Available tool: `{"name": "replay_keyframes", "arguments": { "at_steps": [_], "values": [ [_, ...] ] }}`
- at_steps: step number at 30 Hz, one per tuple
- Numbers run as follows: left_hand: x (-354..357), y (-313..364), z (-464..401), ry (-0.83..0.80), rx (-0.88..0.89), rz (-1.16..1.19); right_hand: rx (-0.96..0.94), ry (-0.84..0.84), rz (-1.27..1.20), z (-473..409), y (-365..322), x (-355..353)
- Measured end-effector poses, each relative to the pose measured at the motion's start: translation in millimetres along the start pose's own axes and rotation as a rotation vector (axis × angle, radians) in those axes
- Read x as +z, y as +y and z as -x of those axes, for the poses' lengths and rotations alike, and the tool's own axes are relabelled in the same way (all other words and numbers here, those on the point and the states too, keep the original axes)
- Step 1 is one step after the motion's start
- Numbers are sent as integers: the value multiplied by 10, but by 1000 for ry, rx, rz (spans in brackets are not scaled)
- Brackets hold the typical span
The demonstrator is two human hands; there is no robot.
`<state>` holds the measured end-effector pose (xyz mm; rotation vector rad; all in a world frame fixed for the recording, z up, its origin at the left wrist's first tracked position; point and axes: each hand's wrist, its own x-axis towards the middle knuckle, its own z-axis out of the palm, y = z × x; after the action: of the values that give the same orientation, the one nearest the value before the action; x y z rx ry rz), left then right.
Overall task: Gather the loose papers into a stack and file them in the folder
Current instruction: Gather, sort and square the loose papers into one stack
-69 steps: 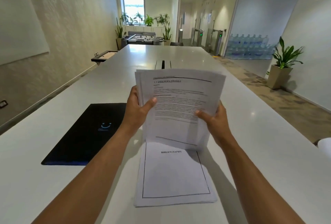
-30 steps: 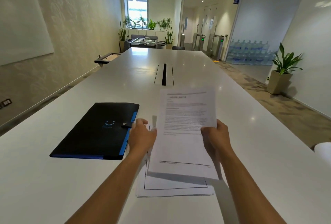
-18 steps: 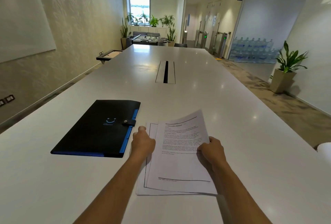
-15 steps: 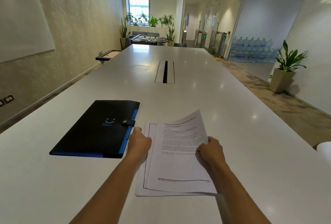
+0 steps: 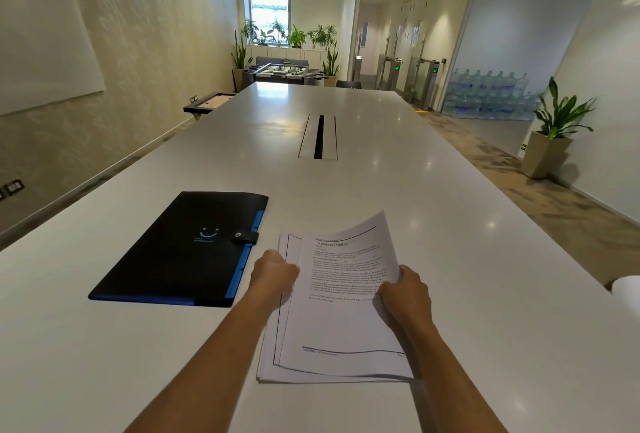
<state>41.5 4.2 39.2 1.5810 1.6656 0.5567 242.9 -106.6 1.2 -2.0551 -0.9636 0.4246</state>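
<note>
A stack of white printed papers (image 5: 339, 321) lies on the white table (image 5: 467, 259) in front of me. The top sheets sit slightly askew on the lower ones, and their far right corner curls upward. My left hand (image 5: 275, 275) grips the stack's left edge with closed fingers. My right hand (image 5: 407, 294) holds the right edge, thumb on top. A black folder (image 5: 180, 249) with a blue spine, a smile logo and a snapped strap lies closed to the left of the papers, just beyond my left hand.
A cable slot (image 5: 318, 136) runs along the table's middle, further away. Something white (image 5: 628, 290) shows at the right edge. A potted plant (image 5: 550, 141) and stacked water bottles (image 5: 488, 96) stand to the right on the floor.
The sheets I held upright have come down onto the papers lying on the table. Both hands have followed them down and now grip the stack's two sides.
</note>
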Motion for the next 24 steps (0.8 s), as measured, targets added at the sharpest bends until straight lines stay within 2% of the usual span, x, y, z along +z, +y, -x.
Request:
{"name": "replay_keyframes", "arguments": {
  "at_steps": [4,11,14,24],
  "values": [
    [150,-9,68,133,115,-358,-13,17,-6,3,6,12],
    [367,-31,168,211,181,-544,-28,30,7,0,25,27],
    [339,29,174,186,161,-426,-30,29,14,-3,25,29],
    [-82,-14,-70,-134,-99,349,-11,21,-6,26,23,13]
  ]
}}
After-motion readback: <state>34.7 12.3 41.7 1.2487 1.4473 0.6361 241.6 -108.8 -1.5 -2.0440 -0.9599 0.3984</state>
